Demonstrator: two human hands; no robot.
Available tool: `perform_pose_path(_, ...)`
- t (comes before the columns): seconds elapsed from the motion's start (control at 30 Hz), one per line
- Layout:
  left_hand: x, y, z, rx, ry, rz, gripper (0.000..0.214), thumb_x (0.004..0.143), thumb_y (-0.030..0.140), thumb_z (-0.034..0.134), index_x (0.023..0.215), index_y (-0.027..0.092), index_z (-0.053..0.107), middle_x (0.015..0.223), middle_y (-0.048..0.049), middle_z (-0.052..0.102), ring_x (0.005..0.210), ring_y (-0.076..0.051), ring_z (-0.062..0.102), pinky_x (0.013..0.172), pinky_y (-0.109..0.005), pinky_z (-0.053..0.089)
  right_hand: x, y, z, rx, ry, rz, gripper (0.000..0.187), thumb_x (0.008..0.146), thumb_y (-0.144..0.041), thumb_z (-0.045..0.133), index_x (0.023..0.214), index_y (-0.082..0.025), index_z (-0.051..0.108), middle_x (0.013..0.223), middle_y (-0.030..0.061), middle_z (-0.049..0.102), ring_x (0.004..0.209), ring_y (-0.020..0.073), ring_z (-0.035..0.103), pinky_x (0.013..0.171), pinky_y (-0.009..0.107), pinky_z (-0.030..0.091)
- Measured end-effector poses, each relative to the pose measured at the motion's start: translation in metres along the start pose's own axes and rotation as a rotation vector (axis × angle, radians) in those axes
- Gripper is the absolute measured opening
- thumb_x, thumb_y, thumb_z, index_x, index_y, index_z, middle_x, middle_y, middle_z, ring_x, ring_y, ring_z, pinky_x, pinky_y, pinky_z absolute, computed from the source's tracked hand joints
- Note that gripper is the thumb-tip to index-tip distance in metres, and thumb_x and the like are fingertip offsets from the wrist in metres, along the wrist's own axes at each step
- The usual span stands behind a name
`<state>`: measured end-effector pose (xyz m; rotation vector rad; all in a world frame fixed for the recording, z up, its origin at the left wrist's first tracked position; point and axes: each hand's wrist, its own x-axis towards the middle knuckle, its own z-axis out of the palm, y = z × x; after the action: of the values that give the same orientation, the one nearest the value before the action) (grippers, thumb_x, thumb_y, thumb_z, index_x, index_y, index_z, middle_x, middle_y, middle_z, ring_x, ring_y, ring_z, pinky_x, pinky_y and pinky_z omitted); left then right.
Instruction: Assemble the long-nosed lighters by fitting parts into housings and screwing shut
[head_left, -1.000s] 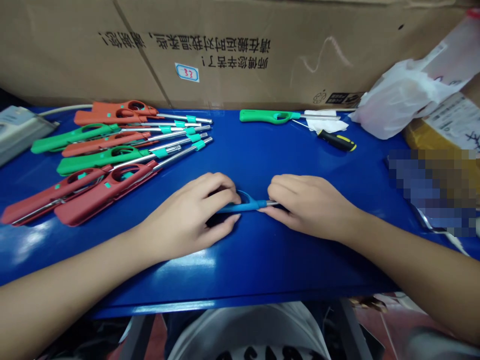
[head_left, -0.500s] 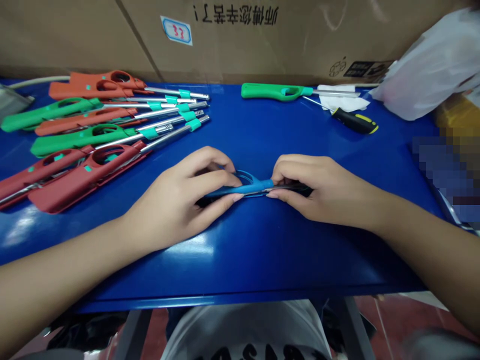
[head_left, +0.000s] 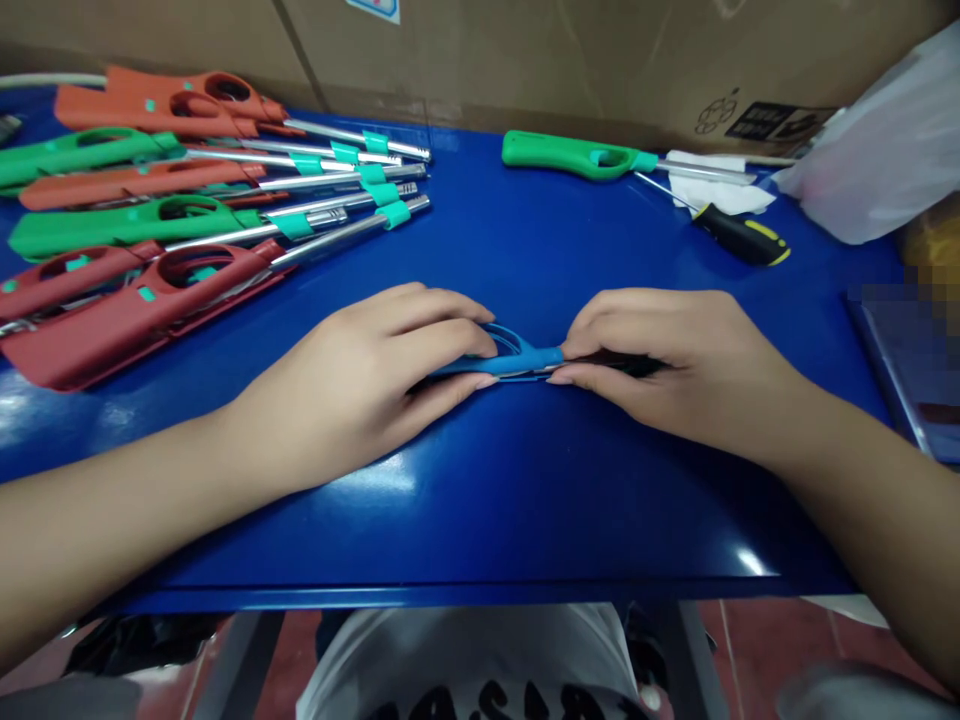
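A blue long-nosed lighter (head_left: 517,362) lies low over the blue table between my hands, its two body halves slightly parted along the lower seam. My left hand (head_left: 367,365) is closed round its handle end, thumb below and fingers above. With thumb and fingertips, my right hand (head_left: 667,355) pinches the front end where the barrel comes out. Most of the handle and barrel is hidden by my hands. Several red, green and orange lighters with metal barrels, such as a red lighter (head_left: 97,325), lie at the left.
At the back are a green lighter (head_left: 555,155), a black and yellow screwdriver (head_left: 739,235) and a white paper (head_left: 720,190). A cardboard box (head_left: 480,70) stands behind them. A white plastic bag (head_left: 877,150) is at the right. The table's front edge (head_left: 480,596) runs near my lap.
The view has shifted slightly down and closer. Both hands keep their hold on the blue lighter, and my right hand sits slightly farther from my left.
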<state>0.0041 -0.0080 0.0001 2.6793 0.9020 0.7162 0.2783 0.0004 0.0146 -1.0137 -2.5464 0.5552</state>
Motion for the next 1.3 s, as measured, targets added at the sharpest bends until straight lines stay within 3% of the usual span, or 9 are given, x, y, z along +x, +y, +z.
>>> perform_pose_path(0.3,0.000,0.000,0.001,-0.004,0.004,-0.003,0.011,0.101,0.029,0.061,0.107,0.023,0.068,0.118,-0.0049,0.073,0.110,-0.023,0.071,0.098,-0.038,0.060,-0.003,-0.005,0.003,-0.072,0.015,-0.009,0.016,0.099,-0.026,0.063,0.087,-0.025,0.075,0.094,0.0014,0.074,0.082,0.0180,0.069,0.072,0.030,0.051)
perform_pose_path(0.5,0.001,-0.002,0.001,-0.006,-0.009,0.019,0.013,0.102,0.028,0.059,0.109,0.022,0.068,0.118,-0.0058,0.073,0.108,-0.022,0.071,0.096,-0.038,0.058,-0.004,-0.007,0.006,-0.253,0.006,-0.096,0.028,0.104,-0.029,0.053,0.088,-0.021,0.074,0.097,0.0049,0.073,0.087,0.0195,0.067,0.075,0.032,0.050)
perform_pose_path(0.73,0.001,-0.003,0.000,-0.011,-0.012,0.038,0.014,0.100,0.024,0.061,0.108,0.017,0.070,0.115,-0.0082,0.072,0.110,-0.021,0.068,0.097,-0.033,0.055,-0.001,-0.009,0.006,-0.021,0.023,0.006,0.024,0.099,-0.021,0.058,0.079,-0.022,0.073,0.099,0.0045,0.071,0.077,0.0150,0.064,0.068,0.030,0.049)
perform_pose_path(0.93,-0.001,-0.004,-0.003,-0.052,-0.022,0.039,0.015,0.096,0.021,0.064,0.109,0.016,0.070,0.118,-0.0087,0.072,0.113,-0.021,0.068,0.099,-0.032,0.054,0.002,-0.004,0.008,0.196,0.046,0.119,0.016,0.095,-0.024,0.067,0.083,-0.023,0.078,0.094,0.0030,0.072,0.079,0.0152,0.067,0.073,0.030,0.052)
perform_pose_path(1.1,0.001,-0.002,-0.002,-0.052,-0.027,0.022,0.014,0.098,0.022,0.063,0.108,0.016,0.070,0.116,-0.0081,0.072,0.110,-0.020,0.067,0.097,-0.032,0.054,0.003,0.001,0.010,0.255,0.085,0.159,0.005,0.089,-0.023,0.074,0.086,-0.022,0.077,0.090,0.0015,0.073,0.081,0.0157,0.069,0.074,0.030,0.054)
perform_pose_path(1.3,0.005,0.001,0.002,-0.006,-0.034,-0.026,0.018,0.098,0.027,0.065,0.112,0.016,0.068,0.110,-0.0078,0.073,0.102,-0.023,0.068,0.091,-0.036,0.055,0.003,0.002,0.011,0.267,0.076,0.128,0.007,0.089,-0.021,0.074,0.082,-0.021,0.072,0.090,0.0018,0.072,0.083,0.0163,0.069,0.076,0.030,0.053)
